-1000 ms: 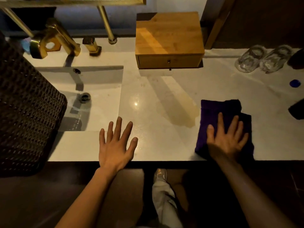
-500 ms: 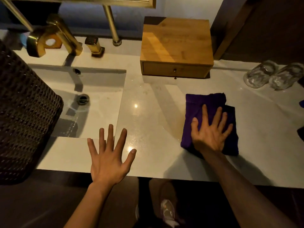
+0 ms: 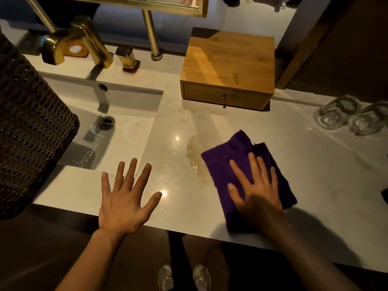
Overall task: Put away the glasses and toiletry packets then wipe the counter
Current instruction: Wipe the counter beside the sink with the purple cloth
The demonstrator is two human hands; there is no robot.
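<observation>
A folded purple cloth (image 3: 235, 152) lies flat on the pale stone counter (image 3: 315, 175), right of centre. My right hand (image 3: 255, 190) presses on the cloth with fingers spread flat. A wet patch (image 3: 195, 156) shows on the counter just left of the cloth. My left hand (image 3: 126, 196) rests palm down, fingers apart, near the counter's front edge beside the sink corner, holding nothing. Two clear glasses (image 3: 336, 115) stand upside down at the far right. A wooden drawer box (image 3: 228, 66) sits at the back, its drawer closed.
A rectangular sink (image 3: 117, 127) with a brass faucet (image 3: 84, 40) fills the left side. A dark woven basket (image 3: 31, 131) stands at the far left. A brass-framed mirror (image 3: 147, 5) hangs behind. A dark object (image 3: 384, 195) pokes in at the right edge.
My right hand has slid the purple cloth leftward across the counter, to the edge of a wet patch. My left hand has stayed flat near the front edge.
</observation>
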